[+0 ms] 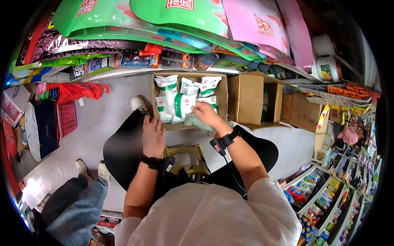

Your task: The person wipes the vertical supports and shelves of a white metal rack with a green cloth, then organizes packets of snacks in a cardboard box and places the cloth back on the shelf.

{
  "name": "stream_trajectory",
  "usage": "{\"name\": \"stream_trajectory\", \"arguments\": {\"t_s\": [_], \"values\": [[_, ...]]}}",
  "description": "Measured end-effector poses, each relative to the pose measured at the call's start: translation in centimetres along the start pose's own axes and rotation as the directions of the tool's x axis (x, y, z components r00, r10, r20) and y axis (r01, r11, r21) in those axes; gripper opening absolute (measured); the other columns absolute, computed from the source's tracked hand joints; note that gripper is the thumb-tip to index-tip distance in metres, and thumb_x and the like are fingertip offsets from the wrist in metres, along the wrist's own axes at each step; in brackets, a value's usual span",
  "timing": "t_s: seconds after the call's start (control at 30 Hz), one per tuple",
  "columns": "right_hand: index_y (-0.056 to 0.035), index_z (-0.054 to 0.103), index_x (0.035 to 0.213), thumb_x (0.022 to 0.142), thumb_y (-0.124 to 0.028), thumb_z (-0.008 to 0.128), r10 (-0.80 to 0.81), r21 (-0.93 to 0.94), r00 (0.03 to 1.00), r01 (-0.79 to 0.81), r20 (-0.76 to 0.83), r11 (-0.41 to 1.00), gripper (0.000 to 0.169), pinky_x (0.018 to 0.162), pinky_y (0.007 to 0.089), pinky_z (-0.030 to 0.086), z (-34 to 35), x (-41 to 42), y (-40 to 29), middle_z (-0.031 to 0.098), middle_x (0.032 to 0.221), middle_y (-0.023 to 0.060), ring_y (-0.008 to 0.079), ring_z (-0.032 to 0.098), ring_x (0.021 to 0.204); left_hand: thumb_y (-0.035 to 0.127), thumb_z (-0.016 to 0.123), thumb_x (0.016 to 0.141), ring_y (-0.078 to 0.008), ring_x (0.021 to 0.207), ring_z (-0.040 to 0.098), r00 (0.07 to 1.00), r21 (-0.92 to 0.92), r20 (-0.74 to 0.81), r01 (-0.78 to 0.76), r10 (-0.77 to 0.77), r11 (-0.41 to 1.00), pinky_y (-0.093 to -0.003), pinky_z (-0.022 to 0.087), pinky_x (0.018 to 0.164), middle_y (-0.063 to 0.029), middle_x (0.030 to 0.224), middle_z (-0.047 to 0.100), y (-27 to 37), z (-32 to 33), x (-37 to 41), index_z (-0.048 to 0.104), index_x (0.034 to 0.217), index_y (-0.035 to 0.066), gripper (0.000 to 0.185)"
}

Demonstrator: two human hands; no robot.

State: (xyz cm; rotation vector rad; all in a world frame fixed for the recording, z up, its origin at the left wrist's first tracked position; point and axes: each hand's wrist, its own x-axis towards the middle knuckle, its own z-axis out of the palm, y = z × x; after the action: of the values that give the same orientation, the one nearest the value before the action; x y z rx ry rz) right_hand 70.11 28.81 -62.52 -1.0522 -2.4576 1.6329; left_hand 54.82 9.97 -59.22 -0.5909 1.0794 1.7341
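My right hand (205, 113) grips the edge of a white packet with a green band (180, 104), held above an open cardboard box (226, 95). A grey-green cloth (197, 121) hangs under the same hand, seemingly held in it too. Several similar white packets stand in the box, among them one at the back left (166, 83) and one at the back right (210, 85). Left of the box's near corner, my left hand (153, 135) is raised with its fingers apart and holds nothing. Wrist straps with small black devices sit on both arms.
Another open cardboard box (248, 100) stands to the right. Large green bags (181, 15) and pink bags (255, 27) overhang the shelf ahead. At left is a pink plastic basket (67, 118). Another person's legs (77, 203) are at lower left; stocked shelves (320, 200) line the right.
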Motion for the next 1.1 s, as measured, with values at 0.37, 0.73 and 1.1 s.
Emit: {"name": "stream_trajectory", "arguments": {"t_s": [0.37, 0.73, 1.1], "values": [[-0.0100, 0.063, 0.100, 0.088, -0.016, 0.050, 0.169, -0.556, 0.949, 0.009, 0.268, 0.831, 0.019, 0.082, 0.0438, 0.048, -2.1, 11.3, 9.2, 0.065, 0.100, 0.0137, 0.0349, 0.060, 0.097, 0.022, 0.054, 0.092, -0.0240, 0.130, 0.040, 0.990, 0.140, 0.117, -0.095, 0.079, 0.986, -0.0403, 0.029, 0.108, -0.0091, 0.144, 0.037, 1.4, 1.5, -1.0, 0.028, 0.144, 0.015, 0.058], [-0.0044, 0.066, 0.106, 0.090, -0.011, 0.044, 0.324, -0.711, 0.939, -0.150, 0.115, 0.687, 0.028, 0.087, 0.0411, 0.052, 0.8, 15.2, 13.5, 0.059, 0.117, 0.0172, 0.0312, 0.060, 0.108, 0.019, 0.055, 0.091, -0.0186, 0.121, 0.048, 0.994, 0.148, 0.106, -0.044, 0.029, 0.988, -0.0364, 0.035, 0.103, -0.0059, 0.139, 0.044, 1.7, 2.2, -1.4, 0.035, 0.141, 0.014, 0.054], [-0.0069, 0.067, 0.089, 0.080, -0.007, 0.052, 0.033, -0.752, 0.995, 0.046, 0.089, 0.658, 0.018, 0.083, 0.0375, 0.053, 0.7, 13.0, 11.9, 0.063, 0.102, 0.0125, 0.0281, 0.062, 0.099, 0.017, 0.053, 0.091, -0.0161, 0.121, 0.048, 0.987, 0.113, 0.162, -0.018, 0.000, 0.993, -0.0344, 0.033, 0.102, -0.0038, 0.138, 0.045, 1.6, 2.2, -1.6, 0.038, 0.140, 0.015, 0.051]]}}
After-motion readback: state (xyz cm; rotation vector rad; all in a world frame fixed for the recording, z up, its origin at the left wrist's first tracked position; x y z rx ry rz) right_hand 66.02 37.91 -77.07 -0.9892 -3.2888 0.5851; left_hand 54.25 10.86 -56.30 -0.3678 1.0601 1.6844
